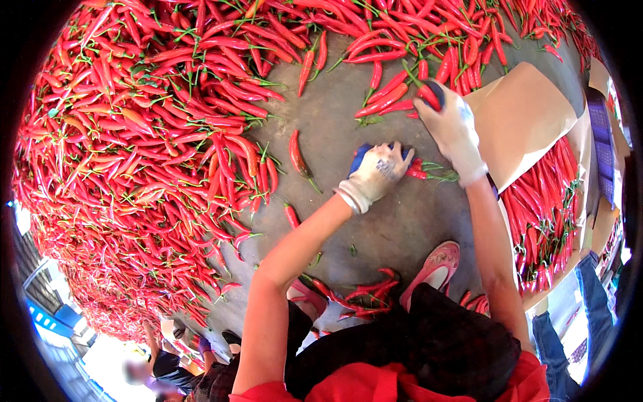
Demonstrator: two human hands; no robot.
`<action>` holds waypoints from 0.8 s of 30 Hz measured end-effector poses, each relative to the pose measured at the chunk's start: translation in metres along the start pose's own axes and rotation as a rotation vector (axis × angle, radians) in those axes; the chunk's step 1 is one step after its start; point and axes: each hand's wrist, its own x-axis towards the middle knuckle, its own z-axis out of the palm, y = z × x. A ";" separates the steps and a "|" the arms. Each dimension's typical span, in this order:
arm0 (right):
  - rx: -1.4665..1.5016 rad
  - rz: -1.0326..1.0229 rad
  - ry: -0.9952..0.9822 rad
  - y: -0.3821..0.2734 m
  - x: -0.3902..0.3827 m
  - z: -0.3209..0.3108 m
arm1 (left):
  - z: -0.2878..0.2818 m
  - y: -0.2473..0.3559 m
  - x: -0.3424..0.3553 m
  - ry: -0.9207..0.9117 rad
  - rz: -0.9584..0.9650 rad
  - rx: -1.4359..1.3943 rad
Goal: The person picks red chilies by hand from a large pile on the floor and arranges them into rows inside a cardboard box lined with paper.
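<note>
My left hand (380,173), in a white glove with blue coating, is low over the grey floor (348,234), fingers curled on a few red chillies (418,169) whose green stems stick out rightward; the glove partly hides them. Higher and to the right, my right hand (449,127), also gloved, grips a red chilli (428,95) with its green stem pointing up. Just right of that hand stands an open cardboard box (519,114) holding neatly lined-up red chillies (539,214). A lone chilli (299,157) lies left of my hands.
A large heap of chillies (134,167) covers the left and top. Several chillies (362,298) lie by my pink shoes (432,268). Purple items (599,147) and another person's jeans-clad leg (596,315) are at the right; other workers (167,362) are at the lower left.
</note>
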 end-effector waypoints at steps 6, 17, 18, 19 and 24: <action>-0.387 -0.203 -0.207 -0.009 0.039 0.048 | 0.007 -0.010 -0.053 -0.090 -0.126 -0.144; -0.052 0.217 -0.028 0.019 0.018 0.024 | 0.035 -0.035 -0.125 0.425 -0.394 -0.947; -0.194 0.176 -0.074 0.013 0.020 0.026 | 0.042 -0.034 -0.132 0.528 -0.530 -1.278; -0.275 0.136 -0.075 0.011 0.023 0.030 | 0.052 -0.032 -0.136 0.628 -0.656 -1.616; -0.381 0.070 -0.031 0.006 0.022 0.028 | 0.025 -0.025 -0.120 0.947 -0.451 -2.201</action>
